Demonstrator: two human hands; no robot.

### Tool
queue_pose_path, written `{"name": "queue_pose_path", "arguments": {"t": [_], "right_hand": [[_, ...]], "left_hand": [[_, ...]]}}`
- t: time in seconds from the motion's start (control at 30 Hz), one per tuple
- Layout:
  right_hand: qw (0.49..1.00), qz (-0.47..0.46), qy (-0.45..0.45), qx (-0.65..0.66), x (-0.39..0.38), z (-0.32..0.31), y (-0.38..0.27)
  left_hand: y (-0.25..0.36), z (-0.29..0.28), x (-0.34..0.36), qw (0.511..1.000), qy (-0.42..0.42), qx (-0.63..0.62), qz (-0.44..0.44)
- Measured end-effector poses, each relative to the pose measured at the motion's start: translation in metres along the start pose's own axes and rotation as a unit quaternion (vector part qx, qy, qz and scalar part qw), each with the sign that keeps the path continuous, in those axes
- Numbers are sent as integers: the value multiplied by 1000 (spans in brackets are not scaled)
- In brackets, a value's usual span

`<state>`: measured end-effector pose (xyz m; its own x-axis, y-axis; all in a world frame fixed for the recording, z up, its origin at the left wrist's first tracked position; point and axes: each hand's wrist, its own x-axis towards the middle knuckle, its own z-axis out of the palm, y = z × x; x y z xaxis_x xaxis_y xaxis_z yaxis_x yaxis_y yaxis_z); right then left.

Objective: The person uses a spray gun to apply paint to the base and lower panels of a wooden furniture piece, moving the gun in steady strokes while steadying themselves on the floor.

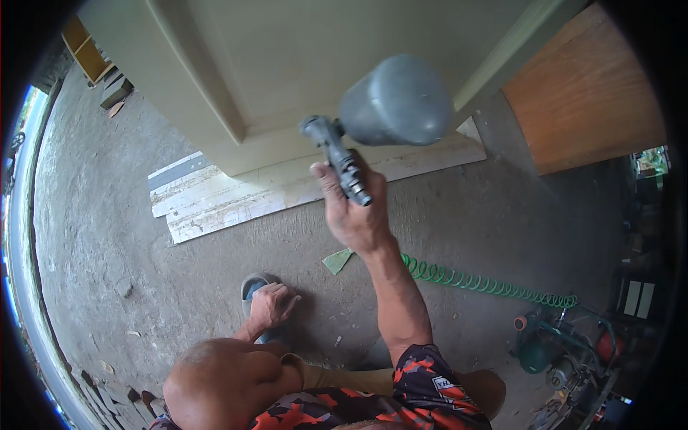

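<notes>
My right hand [362,208] is wrapped round the handle of a grey metal spray gun [337,154], its thumb along the near side. A large grey paint cup [401,100] sits on the gun, to its right. Both are held before the lower part of a beige-olive painted panel [301,64] with raised side edges, which looks like a door. Low down near my knee, my left hand [271,304] hangs with its fingers loosely bent and partly apart. Nothing shows in it. Below and behind it is a grey shoe [256,281].
White stained boards [236,208] lie on the concrete under the panel's lower edge. A green coiled air hose [494,283] runs along the floor to an air compressor [537,352] at right. A brown wooden board [588,93] stands upper right; a small green scrap [337,261] lies nearby.
</notes>
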<state>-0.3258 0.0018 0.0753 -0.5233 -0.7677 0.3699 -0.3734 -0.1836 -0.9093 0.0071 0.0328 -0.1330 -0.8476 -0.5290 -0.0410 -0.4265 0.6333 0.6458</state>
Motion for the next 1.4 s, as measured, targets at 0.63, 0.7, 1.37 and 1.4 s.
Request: {"name": "queue_pose_path", "arguments": {"t": [0.63, 0.7, 1.37, 1.4], "right_hand": [[950, 97, 266, -129, 59, -221, 74], [942, 65, 294, -146, 61, -227, 77], [989, 14, 129, -76, 14, -50, 20], [990, -17, 127, -62, 13, -35, 15]], "left_hand": [[5, 3, 3, 1000, 16, -5, 11], [6, 2, 3, 1000, 18, -8, 13], [7, -1, 4, 1000, 13, -13, 3], [10, -3, 5, 1000, 9, -7, 5]]}}
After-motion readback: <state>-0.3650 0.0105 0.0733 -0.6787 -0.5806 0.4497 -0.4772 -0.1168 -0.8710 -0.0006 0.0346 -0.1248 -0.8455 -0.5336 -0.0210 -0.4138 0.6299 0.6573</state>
